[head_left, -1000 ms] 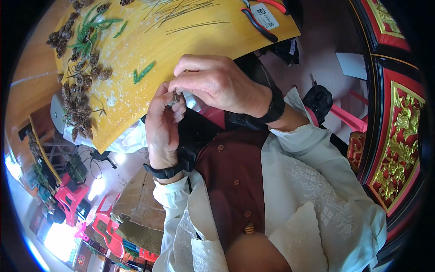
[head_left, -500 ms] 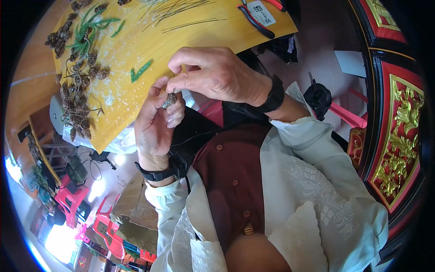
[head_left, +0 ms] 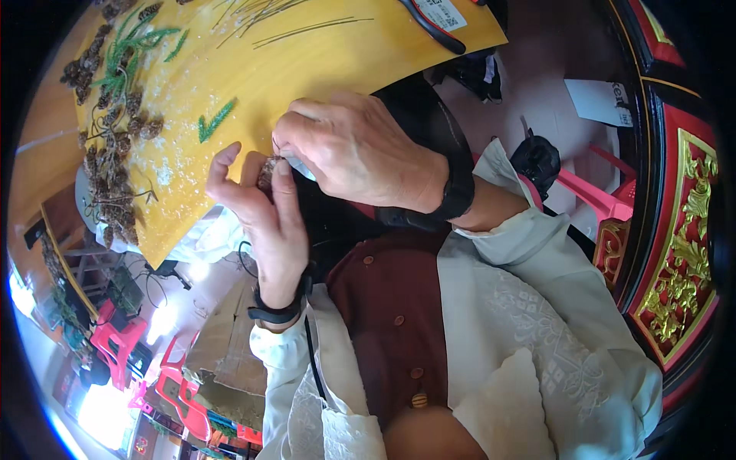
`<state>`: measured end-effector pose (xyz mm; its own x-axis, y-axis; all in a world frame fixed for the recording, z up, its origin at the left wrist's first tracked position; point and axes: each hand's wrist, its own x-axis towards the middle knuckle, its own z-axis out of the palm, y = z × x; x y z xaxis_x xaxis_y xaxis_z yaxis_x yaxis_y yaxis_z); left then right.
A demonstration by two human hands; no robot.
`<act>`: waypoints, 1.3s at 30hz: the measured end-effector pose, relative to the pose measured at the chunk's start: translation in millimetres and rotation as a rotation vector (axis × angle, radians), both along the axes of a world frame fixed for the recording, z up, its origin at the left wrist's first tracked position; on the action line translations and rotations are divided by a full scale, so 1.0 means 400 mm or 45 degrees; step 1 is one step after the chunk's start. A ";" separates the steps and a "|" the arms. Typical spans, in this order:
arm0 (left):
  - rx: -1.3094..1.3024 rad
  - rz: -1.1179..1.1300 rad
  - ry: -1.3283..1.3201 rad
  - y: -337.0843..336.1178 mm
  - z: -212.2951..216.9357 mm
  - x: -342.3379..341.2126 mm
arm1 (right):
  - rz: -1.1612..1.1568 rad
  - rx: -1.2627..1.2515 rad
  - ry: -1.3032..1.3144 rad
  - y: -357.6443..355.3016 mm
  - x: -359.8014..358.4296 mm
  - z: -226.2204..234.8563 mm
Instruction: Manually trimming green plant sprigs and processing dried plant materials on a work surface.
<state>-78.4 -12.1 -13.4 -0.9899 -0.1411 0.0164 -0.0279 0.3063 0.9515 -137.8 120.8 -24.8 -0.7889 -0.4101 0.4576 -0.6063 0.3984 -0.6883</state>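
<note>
the small pine cone [head_left: 267,174] sits between the person's hands, just off the near edge of the yellow board [head_left: 330,65]. the left hand [head_left: 270,215] grips it between thumb and fingers, one finger raised clear. the right hand [head_left: 349,149] has its fingertips drawn together at the cone's upper end, seemingly pinching a thin dark wire [head_left: 276,149]; i can't tell how firmly. the step in hand looks like working wire at that end, which i'd judge calls for a steady left hold and fine right fingertip work. beyond, a green sprig [head_left: 217,121] lies alone, loose wires [head_left: 295,31] lie farther off, and pliers [head_left: 446,41] rest toward the right edge. a heap of pine cones [head_left: 109,172] lines the left side. nothing blocks the hands, though the right one hides part of the work.
</note>
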 end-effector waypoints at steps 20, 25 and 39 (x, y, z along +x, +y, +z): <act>1.419 -0.081 -0.647 -0.068 0.024 0.006 | 0.393 -0.149 -0.019 0.037 -0.044 0.032; 1.483 -0.188 -0.657 -0.071 0.017 0.007 | 0.430 -0.213 0.039 0.045 -0.051 0.033; -0.536 -0.221 0.239 -0.045 -0.010 0.028 | 0.326 0.037 -0.059 0.034 -0.035 0.020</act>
